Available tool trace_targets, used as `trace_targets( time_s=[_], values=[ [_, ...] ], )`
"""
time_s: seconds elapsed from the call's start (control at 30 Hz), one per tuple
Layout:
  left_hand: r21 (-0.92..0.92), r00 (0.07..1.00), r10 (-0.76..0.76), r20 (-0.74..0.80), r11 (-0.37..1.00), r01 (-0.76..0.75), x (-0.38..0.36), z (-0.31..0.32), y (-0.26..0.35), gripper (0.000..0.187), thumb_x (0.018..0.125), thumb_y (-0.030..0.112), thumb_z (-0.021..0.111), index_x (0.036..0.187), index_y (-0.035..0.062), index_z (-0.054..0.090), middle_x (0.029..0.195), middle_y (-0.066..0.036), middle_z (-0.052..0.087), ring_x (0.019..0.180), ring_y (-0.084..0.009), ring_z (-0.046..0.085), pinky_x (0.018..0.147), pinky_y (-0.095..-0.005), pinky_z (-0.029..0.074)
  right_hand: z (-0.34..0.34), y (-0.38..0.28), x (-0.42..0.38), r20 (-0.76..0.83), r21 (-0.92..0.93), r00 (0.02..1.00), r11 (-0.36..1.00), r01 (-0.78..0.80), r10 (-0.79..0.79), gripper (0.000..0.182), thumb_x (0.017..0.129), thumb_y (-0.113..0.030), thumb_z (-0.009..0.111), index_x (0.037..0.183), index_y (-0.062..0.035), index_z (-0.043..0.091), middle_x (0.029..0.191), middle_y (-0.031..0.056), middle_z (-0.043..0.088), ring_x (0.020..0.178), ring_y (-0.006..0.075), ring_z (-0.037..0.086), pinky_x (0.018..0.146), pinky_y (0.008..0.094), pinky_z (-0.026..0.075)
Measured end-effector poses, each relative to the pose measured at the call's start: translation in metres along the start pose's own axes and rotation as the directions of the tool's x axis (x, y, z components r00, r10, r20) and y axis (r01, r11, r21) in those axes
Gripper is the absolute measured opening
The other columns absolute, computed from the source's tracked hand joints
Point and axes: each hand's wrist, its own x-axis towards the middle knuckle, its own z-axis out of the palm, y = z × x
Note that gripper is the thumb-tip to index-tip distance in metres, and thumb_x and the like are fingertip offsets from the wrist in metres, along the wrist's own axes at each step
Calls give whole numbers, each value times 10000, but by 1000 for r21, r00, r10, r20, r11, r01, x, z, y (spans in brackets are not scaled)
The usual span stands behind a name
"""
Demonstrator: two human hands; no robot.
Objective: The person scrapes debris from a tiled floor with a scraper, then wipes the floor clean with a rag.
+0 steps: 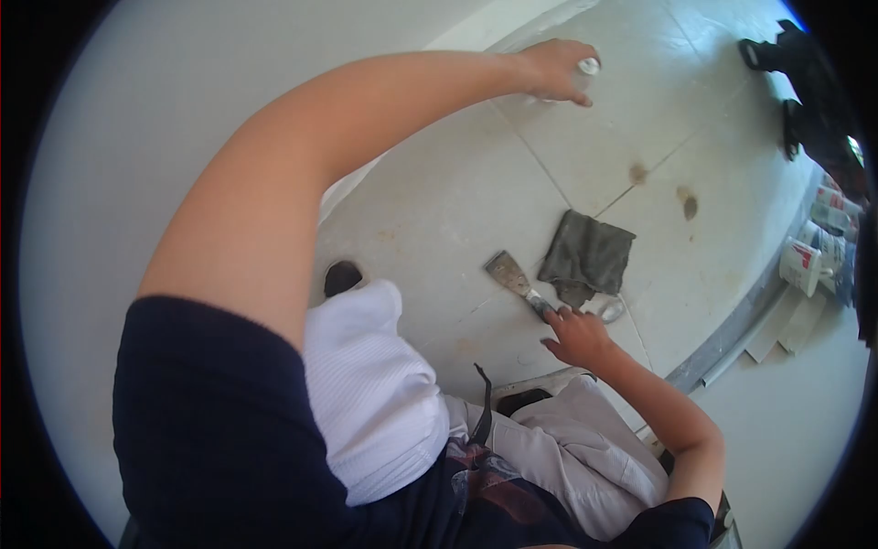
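My left hand [553, 71] is stretched far out over the tiled floor, its fingers curled around a small bottle. Only the bottle's white cap [588, 67] shows clearly; the hand covers most of the rest. Closer to my body, my right hand [581, 337] reaches down with its fingertips at the handle end of a putty knife [514, 276]. The thumb is apart from that handle. The knife lies flat, its worn blade pointing up and left. Beside it rests a folded dark grey cloth [590, 252], and a pale ring-shaped item [612, 309] sits by the cloth's lower edge.
Brown stains [688, 203] mark the floor tiles [439, 220]. Another person's dark legs and shoes [796, 91] are at the upper right. White tubs [801, 265] and flat strips [777, 325] stand along the right side. A white wall [183, 119] rises at the left.
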Motion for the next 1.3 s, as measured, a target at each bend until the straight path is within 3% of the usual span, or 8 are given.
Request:
trace_targets(
  time_s=[0.07, 0.17, 0.3, 0.57, 0.73, 0.87, 1.07, 1.3],
  values=[
    [66, 997, 28, 71, 997, -33, -1, -1, -10, 660, 837, 438, 829, 1393, 161, 606, 1329, -136, 687, 1218, -340, 655, 1045, -428, 517, 30, -6, 33, -214, -111, 976, 994, 9, -33, 486, 916, -353, 732, 1244, -13, 613, 1005, 243, 725, 932, 385, 745, 832, 491, 602],
    [20, 997, 41, 63, 999, -42, -18, -13, -14, 541, 846, 419, 823, 1301, 167, 675, 1255, -125, 727, 1158, -331, 683, 996, -423, 532, 36, -10, 76, -163, 37, 986, 999, -35, 40, 438, 901, -304, 728, 1186, -2, 589, 852, 224, 737, 795, 420, 744, 727, 518, 601],
    [-165, 995, 58, 80, 985, -44, -60, -32, -14, 420, 948, 293, 761, 1259, 23, 680, 1172, -183, 745, 1100, -340, 708, 995, -460, 539, 21, -22, 76, -321, 124, 947, 991, 56, -13, 426, 879, -255, 717, 1201, -22, 564, 769, 216, 723, 706, 448, 717, 672, 535, 586],
    [-108, 975, 141, 169, 986, -124, -149, -13, -17, 543, 848, 302, 851, 1320, 110, 664, 1253, -122, 724, 1175, -324, 677, 1042, -428, 523, -33, -19, 69, -510, 166, 860, 980, 105, -5, 515, 866, -187, 695, 1345, -57, 557, 784, 212, 710, 728, 442, 704, 687, 525, 582],
    [-46, 965, 104, 242, 994, -96, -166, -9, -5, 522, 914, 277, 815, 1380, 133, 627, 1348, -101, 675, 1243, -316, 639, 1105, -447, 499, -33, -58, 45, -106, -90, 991, 993, 74, -84, 636, 854, -175, 716, 1410, 95, 564, 829, 175, 732, 779, 350, 747, 734, 452, 611],
    [-24, 970, 55, 236, 998, -51, -170, -6, -4, 611, 901, 343, 824, 1428, 135, 594, 1420, -110, 628, 1329, -321, 588, 1139, -448, 470, -20, -83, 73, -304, -29, 948, 995, 91, -96, 582, 874, -170, 686, 1379, 91, 563, 817, 233, 720, 742, 385, 730, 700, 480, 605],
    [4, 981, 6, 195, 1000, -7, -159, 6, -10, 711, 891, 380, 826, 1485, 116, 537, 1470, -139, 588, 1382, -334, 546, 1183, -458, 429, -75, -104, 80, -117, -119, 977, 980, 162, -176, 587, 877, -138, 686, 1403, 102, 581, 851, 182, 749, 809, 307, 761, 718, 413, 617],
    [53, 967, -36, 252, 998, 24, -156, -14, -13, 802, 878, 295, 835, 1559, 109, 455, 1547, -143, 536, 1431, -330, 510, 1224, -449, 398, -55, -97, 99, -324, -103, 934, 987, 123, -150, 551, 864, -93, 685, 1356, 140, 598, 849, 191, 758, 770, 314, 772, 670, 410, 615]
  ],
)
